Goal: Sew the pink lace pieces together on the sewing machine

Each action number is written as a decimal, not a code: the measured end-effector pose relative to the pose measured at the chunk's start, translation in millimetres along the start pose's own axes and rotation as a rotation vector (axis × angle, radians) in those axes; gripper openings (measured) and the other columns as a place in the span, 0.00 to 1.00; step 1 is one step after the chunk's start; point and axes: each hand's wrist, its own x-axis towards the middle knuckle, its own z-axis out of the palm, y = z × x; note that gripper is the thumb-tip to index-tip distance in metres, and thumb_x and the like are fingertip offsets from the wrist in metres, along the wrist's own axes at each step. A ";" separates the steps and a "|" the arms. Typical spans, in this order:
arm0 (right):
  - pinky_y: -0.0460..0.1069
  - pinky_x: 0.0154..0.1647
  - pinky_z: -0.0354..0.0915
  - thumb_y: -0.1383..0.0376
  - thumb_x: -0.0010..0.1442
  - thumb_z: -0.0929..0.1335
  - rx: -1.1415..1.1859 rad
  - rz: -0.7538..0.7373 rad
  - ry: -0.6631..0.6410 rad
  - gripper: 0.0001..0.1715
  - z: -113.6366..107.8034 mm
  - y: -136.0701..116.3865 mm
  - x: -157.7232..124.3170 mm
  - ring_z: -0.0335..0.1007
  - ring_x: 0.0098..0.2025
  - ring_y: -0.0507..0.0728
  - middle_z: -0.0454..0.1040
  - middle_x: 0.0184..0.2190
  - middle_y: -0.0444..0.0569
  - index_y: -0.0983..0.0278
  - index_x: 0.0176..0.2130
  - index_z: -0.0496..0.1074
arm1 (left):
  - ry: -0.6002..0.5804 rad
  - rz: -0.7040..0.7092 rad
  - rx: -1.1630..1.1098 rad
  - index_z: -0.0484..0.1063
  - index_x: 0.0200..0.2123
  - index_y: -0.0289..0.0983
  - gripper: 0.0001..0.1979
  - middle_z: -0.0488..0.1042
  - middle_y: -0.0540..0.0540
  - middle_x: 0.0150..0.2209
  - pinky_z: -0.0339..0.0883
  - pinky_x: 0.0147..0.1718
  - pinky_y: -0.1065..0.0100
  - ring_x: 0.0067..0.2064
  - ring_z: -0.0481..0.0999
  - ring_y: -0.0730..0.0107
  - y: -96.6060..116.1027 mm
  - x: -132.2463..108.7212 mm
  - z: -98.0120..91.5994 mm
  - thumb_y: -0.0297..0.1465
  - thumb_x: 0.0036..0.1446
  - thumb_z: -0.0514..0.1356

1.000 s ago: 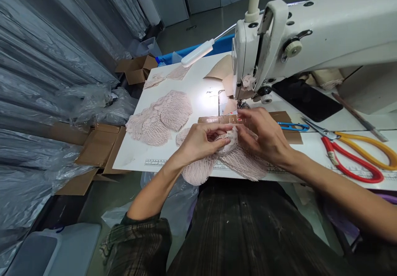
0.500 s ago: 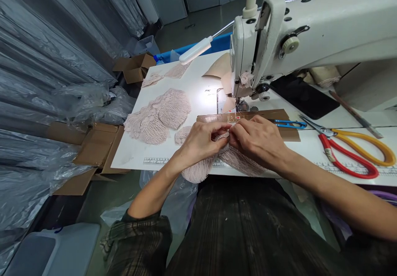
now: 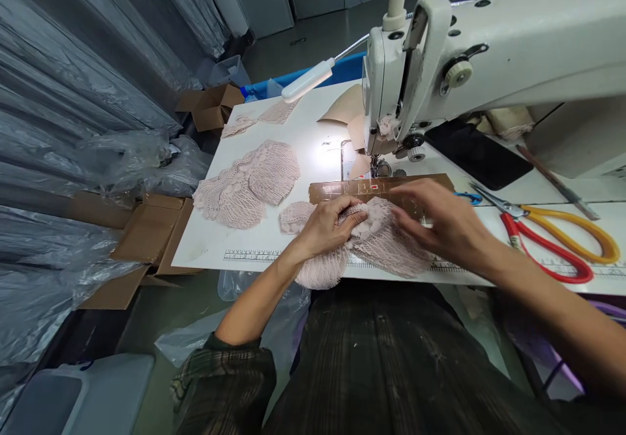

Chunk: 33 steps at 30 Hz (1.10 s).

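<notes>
My left hand (image 3: 332, 226) pinches a pale pink lace piece (image 3: 386, 242) between thumb and fingers, over the front edge of the white sewing table (image 3: 195, 246). Part of the lace hangs past that edge. To the right, my right hand (image 3: 435, 216) is off the lace's top edge, thumb and fingers apart with nothing between them. Behind both hands lies a brown strip (image 3: 337, 191) in front of the sewing machine's (image 3: 381, 96) needle area. Blue thread snips (image 3: 469, 197) are partly hidden behind my right hand.
Another scalloped lace piece (image 3: 249, 184) lies at the table's left, with smaller lace scraps (image 3: 278, 111) behind it. Scissors (image 3: 548, 226) with red and yellow handles and a black phone (image 3: 476, 151) are on the right. A white lamp (image 3: 308, 81) lights the machine bed. Cardboard boxes (image 3: 151, 226) stand left.
My right hand has let go of the lace and moved right, its fingers spreading. The lace now shows more fully under my left hand, which keeps its pinch. The blue snips have become mostly covered.
</notes>
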 end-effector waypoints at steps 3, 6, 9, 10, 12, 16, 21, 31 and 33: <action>0.53 0.38 0.68 0.55 0.67 0.62 -0.199 0.148 0.022 0.19 -41.6 28.0 -33.0 0.75 0.41 0.60 0.77 0.44 0.57 0.63 0.50 0.71 | -0.016 -0.013 -0.005 0.75 0.41 0.36 0.11 0.80 0.46 0.39 0.67 0.34 0.69 0.38 0.77 0.68 -1.4 0.6 -2.0 0.38 0.65 0.60; 0.57 0.31 0.66 0.45 0.64 0.58 -0.441 0.389 -0.153 0.28 -76.2 55.3 -72.7 0.73 0.39 0.65 0.76 0.44 0.59 0.61 0.48 0.72 | -0.016 0.015 0.001 0.76 0.42 0.36 0.10 0.80 0.46 0.39 0.67 0.35 0.69 0.39 0.78 0.68 -3.1 0.8 -2.8 0.37 0.64 0.61; 0.58 0.32 0.66 0.40 0.61 0.56 -0.437 0.555 -0.308 0.33 -89.8 70.4 -101.4 0.72 0.36 0.66 0.77 0.38 0.59 0.59 0.45 0.72 | -0.026 0.048 0.012 0.76 0.43 0.36 0.10 0.81 0.45 0.40 0.69 0.37 0.68 0.40 0.79 0.67 -5.2 0.9 -2.3 0.36 0.63 0.62; 0.58 0.32 0.66 0.39 0.60 0.56 -0.418 0.575 -0.333 0.34 -89.9 72.5 -106.9 0.71 0.35 0.66 0.76 0.37 0.59 0.59 0.46 0.72 | -0.026 0.056 0.022 0.76 0.43 0.36 0.10 0.81 0.45 0.41 0.69 0.37 0.68 0.40 0.79 0.67 -5.9 0.9 -2.1 0.36 0.63 0.62; 0.58 0.31 0.65 0.37 0.60 0.54 -0.400 0.578 -0.337 0.38 -87.1 74.1 -112.4 0.70 0.34 0.66 0.75 0.36 0.60 0.59 0.48 0.72 | -0.020 0.070 0.042 0.76 0.43 0.36 0.10 0.81 0.44 0.41 0.70 0.38 0.67 0.40 0.79 0.67 -7.0 0.7 -1.7 0.35 0.63 0.62; 0.56 0.24 0.58 0.28 0.56 0.50 -0.430 0.575 -0.264 0.53 -85.2 72.0 -112.6 0.66 0.28 0.62 0.75 0.38 0.66 0.62 0.53 0.72 | -0.007 0.111 0.050 0.76 0.44 0.36 0.10 0.81 0.44 0.42 0.71 0.40 0.67 0.40 0.80 0.68 -8.1 -0.5 -1.2 0.34 0.63 0.62; 0.56 0.27 0.64 0.27 0.54 0.58 -0.251 0.545 -0.073 0.54 -85.6 58.3 -97.6 0.71 0.28 0.60 0.79 0.39 0.62 0.60 0.62 0.69 | -0.008 0.123 0.038 0.76 0.45 0.36 0.09 0.81 0.44 0.43 0.72 0.41 0.67 0.42 0.80 0.68 -8.3 -1.5 -1.1 0.33 0.63 0.62; 0.51 0.24 0.56 0.56 0.66 0.64 -0.424 -0.131 -0.172 0.22 -31.6 11.5 -27.1 0.72 0.27 0.57 0.79 0.29 0.52 0.68 0.50 0.76 | -0.012 0.152 0.062 0.75 0.45 0.35 0.09 0.81 0.45 0.37 0.70 0.34 0.70 0.36 0.78 0.70 -12.1 -1.8 1.1 0.32 0.63 0.62; 0.51 0.24 0.51 0.54 0.64 0.65 -0.454 -0.131 -0.194 0.22 -27.6 10.9 -23.2 0.72 0.27 0.58 0.78 0.29 0.51 0.66 0.49 0.76 | 0.002 0.169 0.085 0.75 0.44 0.35 0.09 0.81 0.46 0.35 0.69 0.32 0.71 0.34 0.78 0.71 -14.4 -1.9 2.2 0.33 0.63 0.62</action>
